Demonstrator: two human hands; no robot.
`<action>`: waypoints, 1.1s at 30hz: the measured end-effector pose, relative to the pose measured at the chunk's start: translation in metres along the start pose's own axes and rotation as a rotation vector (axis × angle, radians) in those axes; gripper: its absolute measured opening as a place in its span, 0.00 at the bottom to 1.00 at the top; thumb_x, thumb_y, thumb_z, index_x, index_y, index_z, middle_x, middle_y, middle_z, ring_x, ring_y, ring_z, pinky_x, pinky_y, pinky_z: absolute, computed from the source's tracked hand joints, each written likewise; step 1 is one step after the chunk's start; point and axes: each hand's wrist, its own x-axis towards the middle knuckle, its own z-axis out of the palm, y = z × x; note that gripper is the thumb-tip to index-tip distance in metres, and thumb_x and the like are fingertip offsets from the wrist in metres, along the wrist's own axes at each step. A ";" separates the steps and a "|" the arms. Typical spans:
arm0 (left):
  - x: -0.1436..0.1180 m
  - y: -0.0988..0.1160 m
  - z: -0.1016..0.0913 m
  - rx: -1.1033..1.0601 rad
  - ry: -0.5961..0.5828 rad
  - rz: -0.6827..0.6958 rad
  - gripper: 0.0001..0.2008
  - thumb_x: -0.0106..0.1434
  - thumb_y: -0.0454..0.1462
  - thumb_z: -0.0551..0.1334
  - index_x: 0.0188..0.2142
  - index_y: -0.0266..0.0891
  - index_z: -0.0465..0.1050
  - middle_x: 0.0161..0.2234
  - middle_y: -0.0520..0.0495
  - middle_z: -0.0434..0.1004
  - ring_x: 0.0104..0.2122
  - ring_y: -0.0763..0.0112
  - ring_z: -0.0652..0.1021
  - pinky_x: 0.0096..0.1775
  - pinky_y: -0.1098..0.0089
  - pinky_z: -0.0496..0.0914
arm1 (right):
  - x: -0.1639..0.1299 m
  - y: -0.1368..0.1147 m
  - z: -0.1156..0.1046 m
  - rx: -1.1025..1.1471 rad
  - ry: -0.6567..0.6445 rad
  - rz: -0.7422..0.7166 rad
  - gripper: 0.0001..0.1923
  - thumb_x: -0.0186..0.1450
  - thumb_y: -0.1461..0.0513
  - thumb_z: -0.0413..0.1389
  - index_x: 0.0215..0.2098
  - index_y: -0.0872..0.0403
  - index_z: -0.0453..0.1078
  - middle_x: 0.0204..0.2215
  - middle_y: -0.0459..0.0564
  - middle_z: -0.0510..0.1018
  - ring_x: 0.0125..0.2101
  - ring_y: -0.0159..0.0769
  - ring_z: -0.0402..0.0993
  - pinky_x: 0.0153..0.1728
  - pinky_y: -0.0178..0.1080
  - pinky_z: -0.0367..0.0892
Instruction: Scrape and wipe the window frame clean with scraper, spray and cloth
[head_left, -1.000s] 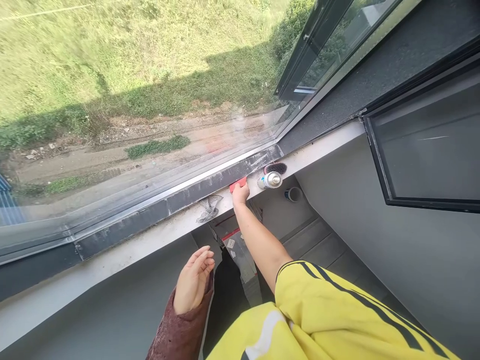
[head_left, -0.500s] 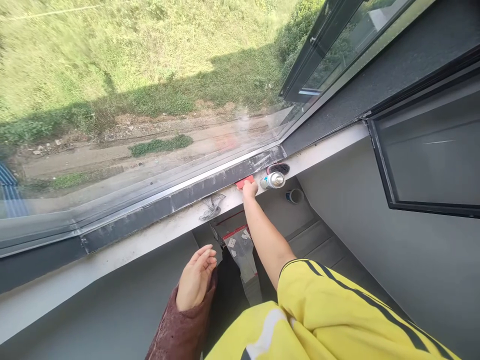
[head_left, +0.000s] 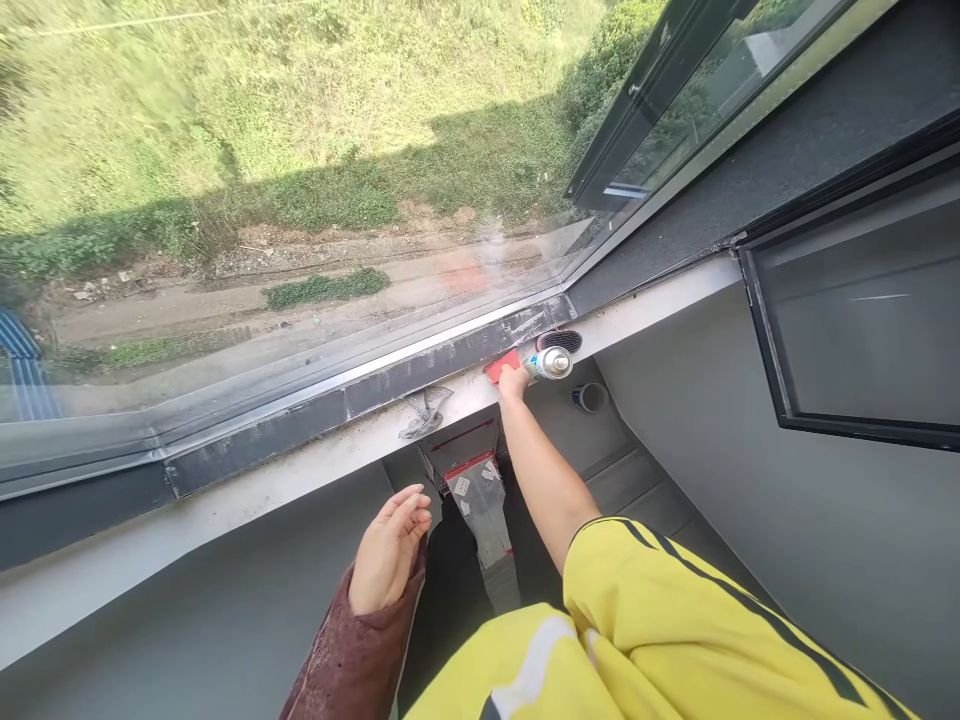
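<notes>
Red scraper (head_left: 501, 365), silver spray can (head_left: 550, 364), yellow black-striped sleeve (head_left: 675, 630), maroon cuff (head_left: 360, 650), grey sill (head_left: 225, 515).

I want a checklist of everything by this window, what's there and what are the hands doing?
Surface: white window sill, dusty, below a dark window frame.
Job's things: red scraper held against the frame.
Clutter: spray can lying on the sill, black brush behind it, crumpled mesh scrap, cup and stepladder below.
Hands: right hand grips the scraper; left hand open, holding nothing.
Cables: nothing seen.
Surroundings: grass and a dirt track outside, far below.
</notes>
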 end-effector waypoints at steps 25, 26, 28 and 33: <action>0.106 -0.029 0.011 0.147 0.120 0.164 0.27 0.52 0.41 0.68 0.52 0.46 0.66 0.57 0.47 0.62 0.42 0.70 0.72 0.33 0.75 0.69 | 0.079 -0.006 -0.210 -1.160 -0.058 -0.084 0.16 0.67 0.63 0.42 0.47 0.59 0.67 0.41 0.62 0.76 0.41 0.46 0.74 0.41 0.41 0.64; 0.112 -0.031 0.016 0.159 0.137 0.179 0.29 0.53 0.40 0.68 0.54 0.47 0.64 0.60 0.47 0.58 0.46 0.67 0.71 0.34 0.75 0.70 | 0.084 -0.002 -0.201 -1.193 -0.064 -0.110 0.17 0.67 0.63 0.41 0.47 0.59 0.67 0.41 0.62 0.76 0.41 0.45 0.73 0.40 0.41 0.64; 0.120 -0.030 0.027 0.166 0.162 0.195 0.34 0.53 0.39 0.68 0.58 0.49 0.58 0.63 0.45 0.51 0.50 0.63 0.70 0.34 0.74 0.71 | 0.087 0.005 -0.187 -1.229 -0.038 -0.177 0.18 0.68 0.64 0.38 0.48 0.58 0.67 0.42 0.63 0.75 0.42 0.45 0.72 0.40 0.40 0.64; 0.131 -0.021 0.045 0.108 0.115 0.123 0.47 0.56 0.33 0.65 0.66 0.46 0.35 0.47 0.34 0.69 0.41 0.62 0.76 0.34 0.69 0.73 | 0.087 0.022 -0.173 -1.251 0.034 -0.472 0.22 0.70 0.63 0.34 0.50 0.58 0.66 0.47 0.61 0.72 0.46 0.43 0.65 0.41 0.39 0.61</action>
